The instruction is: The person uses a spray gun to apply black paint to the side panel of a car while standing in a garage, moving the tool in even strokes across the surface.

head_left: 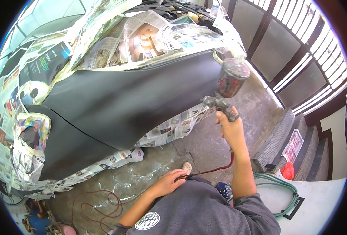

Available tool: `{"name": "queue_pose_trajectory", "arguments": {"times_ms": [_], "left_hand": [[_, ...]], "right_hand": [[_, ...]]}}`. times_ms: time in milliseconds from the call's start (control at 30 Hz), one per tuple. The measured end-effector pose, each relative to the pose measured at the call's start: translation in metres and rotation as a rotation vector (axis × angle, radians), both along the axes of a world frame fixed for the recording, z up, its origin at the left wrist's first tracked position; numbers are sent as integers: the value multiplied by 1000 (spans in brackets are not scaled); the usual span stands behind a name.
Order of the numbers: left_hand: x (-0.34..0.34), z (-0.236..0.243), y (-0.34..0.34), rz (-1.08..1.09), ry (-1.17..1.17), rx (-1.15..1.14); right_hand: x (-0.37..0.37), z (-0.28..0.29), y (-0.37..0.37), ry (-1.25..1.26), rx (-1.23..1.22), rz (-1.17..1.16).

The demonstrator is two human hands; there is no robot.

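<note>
the right hand (232,127) is closed around the grip of a spray gun (221,106), its metal body mottled and crusted with grey residue. on top sits a rounded cup (234,76), smeared with grey over patches of dark red. the gun is raised to the right of a car's fender (138,92), near its front end and apart from it. the left hand (168,183) lies low at the person's waist, fingers bent beside a thin, dark red hose (214,169); whether they grip it, one cannot tell. that hose rises toward the right forearm.

the fender is smooth, curved and matte dark grey, with darker, cloudy bands across it and a thin seam slanting between it and the door (73,147). crinkled newspaper (142,37) covers the hood area, edged by pale tape, and more sheets wrap the mirror (30,135) and fill the wheel arch (177,129).

underfoot is a rough concrete floor (259,111), cracked and streaked with whitish marks near the car. at the right, textured steps (277,135) climb beside a gate (279,47) of dark frames, flat grey panels and upright bars. a coiled green hose (287,194) rests on a pale surface beside a crumpled red plastic bag (287,171).
</note>
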State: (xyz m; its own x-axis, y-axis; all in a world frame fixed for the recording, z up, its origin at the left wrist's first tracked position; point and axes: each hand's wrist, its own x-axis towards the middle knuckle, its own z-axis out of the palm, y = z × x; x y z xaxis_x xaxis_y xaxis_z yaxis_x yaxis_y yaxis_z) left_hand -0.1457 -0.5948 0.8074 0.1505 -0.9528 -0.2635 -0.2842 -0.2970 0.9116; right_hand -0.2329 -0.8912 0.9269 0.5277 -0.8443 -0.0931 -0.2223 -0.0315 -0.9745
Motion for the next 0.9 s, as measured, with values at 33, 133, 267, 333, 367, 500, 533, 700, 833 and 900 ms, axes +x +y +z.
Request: {"name": "queue_pose_trajectory", "arguments": {"times_ms": [33, 133, 267, 333, 367, 500, 533, 700, 833, 900], "left_hand": [[-1, 0, 1, 3, 1, -2], [-2, 2, 3, 14, 8, 6], [-3, 10, 6, 49, 47, 48], [-3, 9, 7, 40, 28, 33], [-4, 7, 8, 38, 19, 26], [-8, -6, 10, 20, 17, -29], [-8, 0, 9, 17, 18, -25], [-14, -4, 22, 31, 60, -37], [-11, -1, 39, 50, 28, -21], [-8, -3, 51, 61, 15, -13]], "right_hand": [[-2, -2, -5, 11, -35, -43], [-4, 3, -8, 53, -104, -150], [2, 6, 3, 66, -99, -150], [7, 5, 11, 32, -71, -79], [11, 4, 18, 7, -42, -30], [25, 4, 52, -68, 46, 190], [28, 4, 61, -75, 59, 247], [34, 5, 96, -1, 138, 467], [31, -10, 113, 1, -27, 360], [32, -24, 124, -28, -170, 298]]}}
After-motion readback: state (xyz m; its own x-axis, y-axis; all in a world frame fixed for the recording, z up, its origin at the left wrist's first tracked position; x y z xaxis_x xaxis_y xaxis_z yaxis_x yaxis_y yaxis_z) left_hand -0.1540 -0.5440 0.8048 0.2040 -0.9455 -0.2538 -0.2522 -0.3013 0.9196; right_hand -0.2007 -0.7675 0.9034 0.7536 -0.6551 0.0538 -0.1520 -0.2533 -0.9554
